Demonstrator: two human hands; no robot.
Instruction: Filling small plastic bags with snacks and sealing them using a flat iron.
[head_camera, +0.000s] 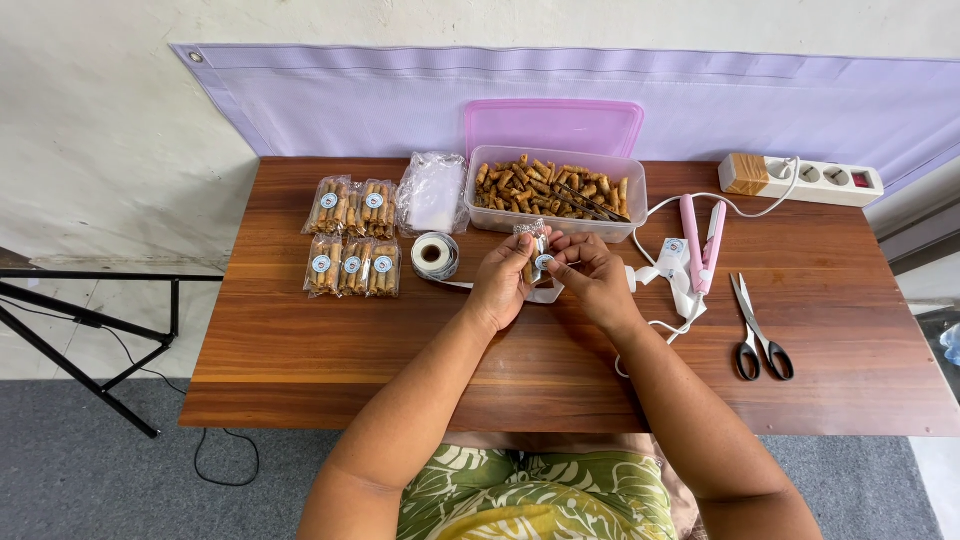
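My left hand (500, 282) grips a small clear packet of fried snack rolls (535, 245) upright over the middle of the wooden table (350, 350). My right hand (590, 275) pinches the packet from the right, its fingertips at a round white sticker on the packet's front. A strip of sticker backing trails from the roll of stickers (435, 255) to just under my hands. Behind my hands stands a clear plastic tub (555, 190) full of loose snack rolls, with dark tongs lying in it.
Several sealed, stickered snack packets (352, 240) lie at the left, beside a stack of empty clear bags (432, 190). A pink heat sealer (702, 240), black-handled scissors (758, 330) and a white power strip (805, 178) sit on the right. The tub's pink lid (553, 125) leans on the wall.
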